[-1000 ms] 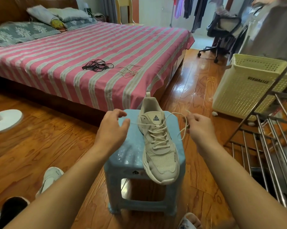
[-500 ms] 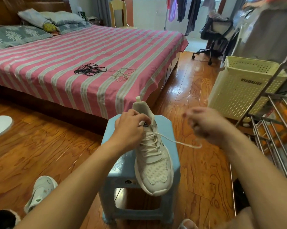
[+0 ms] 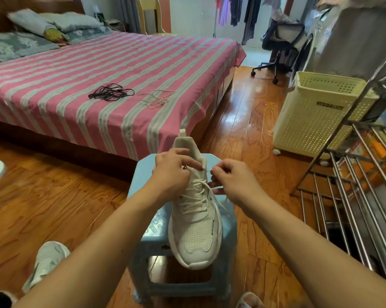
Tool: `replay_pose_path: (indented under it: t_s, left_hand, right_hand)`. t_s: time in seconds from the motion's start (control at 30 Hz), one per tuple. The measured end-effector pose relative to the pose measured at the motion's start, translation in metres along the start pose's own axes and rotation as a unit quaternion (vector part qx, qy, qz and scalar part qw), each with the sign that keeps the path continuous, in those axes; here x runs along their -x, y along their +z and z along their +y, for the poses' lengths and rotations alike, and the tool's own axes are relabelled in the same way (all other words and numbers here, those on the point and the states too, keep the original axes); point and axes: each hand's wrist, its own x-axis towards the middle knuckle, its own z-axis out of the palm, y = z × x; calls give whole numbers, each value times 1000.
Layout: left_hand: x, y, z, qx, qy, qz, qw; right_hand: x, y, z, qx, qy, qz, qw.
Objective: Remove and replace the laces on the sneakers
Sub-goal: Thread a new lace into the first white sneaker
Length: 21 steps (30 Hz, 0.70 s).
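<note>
Both hands, left hand (image 3: 173,172) and right hand (image 3: 233,178), pinch lace (image 3: 195,196); sneaker (image 3: 195,223) on stool (image 3: 228,221).

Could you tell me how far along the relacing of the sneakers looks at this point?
The beige sneaker on the blue stool is laced nearly to the top. Both hands work there: the left hand at the tongue, the right hand pinching the cream lace. A second sneaker waits on the floor; black laces lie on the bed.
</note>
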Motion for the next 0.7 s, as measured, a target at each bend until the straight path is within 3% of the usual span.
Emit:
replay_pose_path:
  t_s: [0.2,0.47,0.63,0.7]
  left_hand:
    - [7,3,6,-94,-8,-2,996]
    - [11,4,3,-63,-11,22,998]
    - [11,2,2,-72,2,16,997]
    - [10,0,3,-60,14,8,998]
  right_hand:
    - [6,6,7,-19,-14,27,999]
    - [6,1,13,93,-111,25,989]
    - [4,2,11,104,-123,35,986]
    - [4,1,7,192,-178,27,965]
